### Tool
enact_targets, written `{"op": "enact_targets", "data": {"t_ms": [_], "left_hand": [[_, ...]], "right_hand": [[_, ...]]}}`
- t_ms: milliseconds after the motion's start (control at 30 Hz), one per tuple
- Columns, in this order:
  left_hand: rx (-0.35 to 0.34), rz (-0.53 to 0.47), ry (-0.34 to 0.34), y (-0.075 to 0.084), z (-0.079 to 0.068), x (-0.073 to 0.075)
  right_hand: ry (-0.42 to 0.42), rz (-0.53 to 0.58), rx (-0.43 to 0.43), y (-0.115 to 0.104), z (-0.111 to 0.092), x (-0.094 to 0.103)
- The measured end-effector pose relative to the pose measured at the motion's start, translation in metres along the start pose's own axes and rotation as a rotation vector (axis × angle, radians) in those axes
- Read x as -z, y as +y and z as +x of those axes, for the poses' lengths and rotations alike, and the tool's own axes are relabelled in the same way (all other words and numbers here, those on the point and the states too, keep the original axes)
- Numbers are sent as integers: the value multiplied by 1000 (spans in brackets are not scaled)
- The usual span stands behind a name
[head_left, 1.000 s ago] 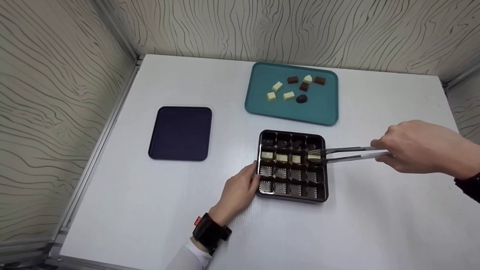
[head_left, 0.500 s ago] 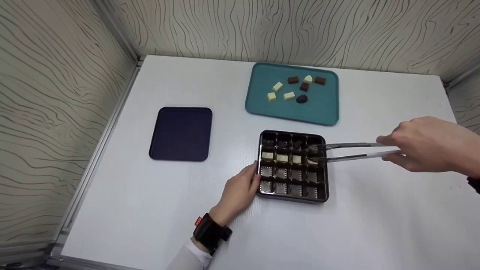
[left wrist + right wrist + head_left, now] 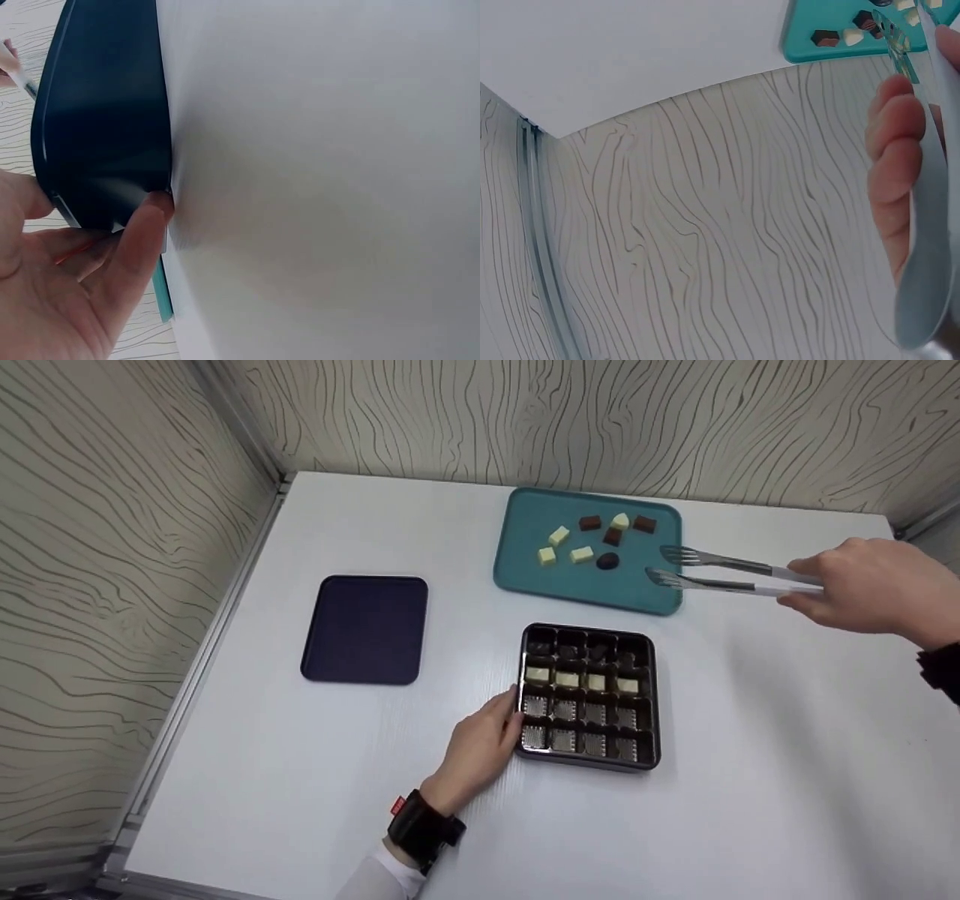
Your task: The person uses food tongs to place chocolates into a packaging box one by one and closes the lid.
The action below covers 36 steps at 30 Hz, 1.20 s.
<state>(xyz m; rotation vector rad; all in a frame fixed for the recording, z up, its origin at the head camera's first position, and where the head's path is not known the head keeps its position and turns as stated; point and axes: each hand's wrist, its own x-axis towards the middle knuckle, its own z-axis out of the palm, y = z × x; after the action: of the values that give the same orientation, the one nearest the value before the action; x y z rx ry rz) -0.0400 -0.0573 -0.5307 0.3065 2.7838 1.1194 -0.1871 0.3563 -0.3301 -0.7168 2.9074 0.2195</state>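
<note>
My left hand [image 3: 480,742] rests against the left side of a dark square compartment box [image 3: 652,727], its fingers touching the wall and corner in the left wrist view. Dark chocolates [image 3: 568,652] sit in the far row of the box. A row of white chocolates [image 3: 596,683] lies just nearer, and the two front rows show ridged bottoms. My right hand [image 3: 877,585] grips metal serving tongs [image 3: 739,583] by the handles. The spread, bare tips hang over the right edge of a teal tray [image 3: 525,577], to the right of its loose chocolates.
On the teal tray lie several white pieces [image 3: 582,555], brown pieces [image 3: 590,523] and one dark oval chocolate [image 3: 607,561]. A dark navy square tray [image 3: 365,630] sits at the left of the white table [image 3: 360,780]. Wood-patterned panels [image 3: 450,420] border the table.
The tongs parted inside the box, leaving a white chocolate in the second row's right compartment. My right hand then lifted them away to the teal tray. My left hand has stayed.
</note>
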Motion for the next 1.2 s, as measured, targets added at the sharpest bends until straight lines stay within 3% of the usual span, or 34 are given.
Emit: {"op": "enact_targets", "data": {"t_ms": [167,533,900,1200], "left_hand": [[9,-10,-1,0,0,0],[3,3,2,-1,1,0],[19,12,-27,1,1,0],[-1,27,-40,1,-1,1]], "right_hand": [[-87,2,-75,14,33,-7],[-134,74,-160,31,85,-15],[-148,100,-183,39,104,-30],[-182,157,-183,34,106,-35]]}}
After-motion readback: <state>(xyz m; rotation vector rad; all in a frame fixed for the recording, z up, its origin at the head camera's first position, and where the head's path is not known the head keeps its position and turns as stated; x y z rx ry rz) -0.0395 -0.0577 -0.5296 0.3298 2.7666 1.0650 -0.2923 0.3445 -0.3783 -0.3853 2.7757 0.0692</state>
